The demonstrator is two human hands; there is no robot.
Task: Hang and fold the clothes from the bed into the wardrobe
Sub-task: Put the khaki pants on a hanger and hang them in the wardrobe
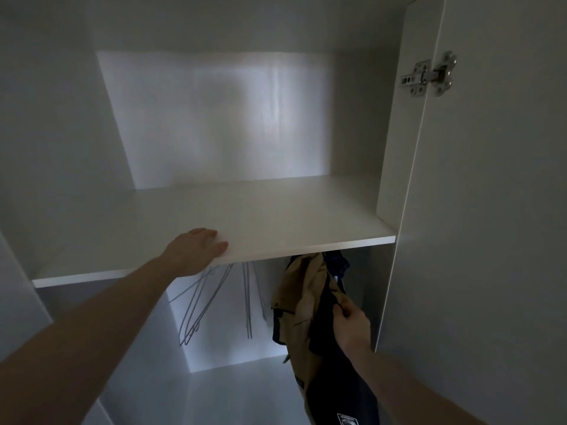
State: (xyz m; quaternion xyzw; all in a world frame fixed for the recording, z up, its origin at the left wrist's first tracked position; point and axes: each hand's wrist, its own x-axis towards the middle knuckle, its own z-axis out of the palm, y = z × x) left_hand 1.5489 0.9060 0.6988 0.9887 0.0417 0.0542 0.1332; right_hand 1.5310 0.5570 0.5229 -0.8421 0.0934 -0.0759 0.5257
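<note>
I look into a white wardrobe. A white shelf (276,216) crosses the middle. My left hand (194,250) rests on the shelf's front edge, thumb and fingers flat on top. Below the shelf hangs a tan garment (302,305) with a dark navy garment (325,363) against it on the right side. My right hand (351,323) pinches the navy fabric at its edge. Several empty wire hangers (199,305) hang to the left of the clothes. The rail is hidden behind the shelf.
The open wardrobe door (491,210) stands at the right, with a metal hinge (429,75) near its top. The wardrobe's side wall (46,148) closes in the left. A second navy piece (337,265) shows just under the shelf.
</note>
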